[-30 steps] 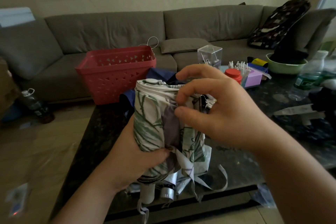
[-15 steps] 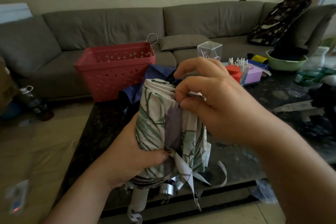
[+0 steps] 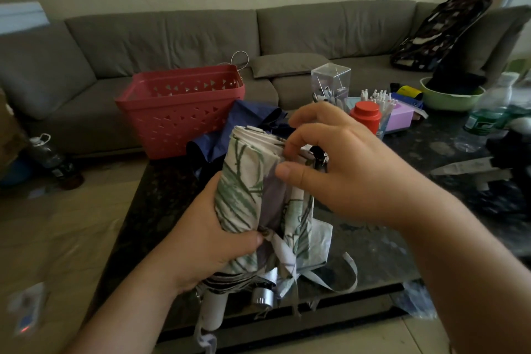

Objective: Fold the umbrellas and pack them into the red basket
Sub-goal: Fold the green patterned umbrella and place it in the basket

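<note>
Left hand (image 3: 212, 241) clamped round lower half of leaf-print umbrella (image 3: 247, 190), held upright over the table (image 3: 161, 198). Right hand (image 3: 344, 169) pinches folds at its top, thumb and fingers closed on fabric. Basket (image 3: 178, 112) beyond left hand, blue umbrella (image 3: 244, 123) between them.

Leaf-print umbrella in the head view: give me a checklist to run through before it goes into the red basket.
1. Left hand gripping the white, green leaf-print folding umbrella: ok.
2. Right hand pinching canopy folds near the top: ok.
3. Grey closing strap fastened round the canopy: not ok, hanging loose.
4. Canopy rolled tight: not ok, lower flaps stick out.
5. Red perforated plastic basket upright and open: ok.
6. Room inside basket: cannot tell, floor hidden.
</note>
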Tool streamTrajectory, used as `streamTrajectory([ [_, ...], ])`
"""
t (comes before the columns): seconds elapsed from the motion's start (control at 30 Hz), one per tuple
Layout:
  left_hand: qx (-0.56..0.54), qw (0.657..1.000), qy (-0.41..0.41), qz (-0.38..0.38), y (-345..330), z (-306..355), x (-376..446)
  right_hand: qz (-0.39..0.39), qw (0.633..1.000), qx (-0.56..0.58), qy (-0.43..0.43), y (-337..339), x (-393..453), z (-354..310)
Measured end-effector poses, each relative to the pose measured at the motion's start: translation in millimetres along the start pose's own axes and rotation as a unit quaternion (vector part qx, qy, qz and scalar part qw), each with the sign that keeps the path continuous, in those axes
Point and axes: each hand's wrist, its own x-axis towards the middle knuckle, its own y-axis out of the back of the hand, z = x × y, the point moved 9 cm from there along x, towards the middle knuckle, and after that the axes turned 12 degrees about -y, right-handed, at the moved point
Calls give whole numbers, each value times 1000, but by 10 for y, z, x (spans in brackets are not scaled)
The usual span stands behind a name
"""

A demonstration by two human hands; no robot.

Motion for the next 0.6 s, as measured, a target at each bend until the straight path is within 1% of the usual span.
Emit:
streamTrajectory([
  [0.07, -4, 1000, -3, 6, -23, 12, -2, 29, 1000, 9, 9, 3, 10, -20],
  [0.1, -15, 1000, -6, -2, -51, 21, -4, 29, 998, 48, 4, 3, 26, 1],
  [0.17, -42, 999, -15, -26, -107, 56, -6, -12, 985, 173, -16, -42, 60, 74],
  [0.23, -62, 997, -22, -50, -144, 84, -7, -53, 958, 282, -17, -107, 85, 134],
  [0.27, -70, 996, -22, -59, -167, 92, -9, -65, 945, 320, -17, -143, 94, 157],
  [0.33, -78, 995, -14, -67, -201, 78, -11, -70, 931, 358, -25, -197, 117, 218],
  [0.4, -61, 997, -9, -54, -209, 46, 4, -61, 933, 354, -27, -199, 125, 235],
  [0.47, -24, 999, -9, -27, -190, 48, 36, -51, 943, 326, -28, -174, 117, 205],
  [0.5, -6, 1000, -10, -15, -185, 47, 50, -42, 955, 291, -28, -158, 113, 180],
  [0.57, 21, 1000, -6, 10, -186, 18, 59, -25, 984, 176, -21, -175, 110, 83],
  [0.6, 23, 1000, 2, 18, -195, 4, 52, -18, 992, 122, -21, -215, 119, 57],
])
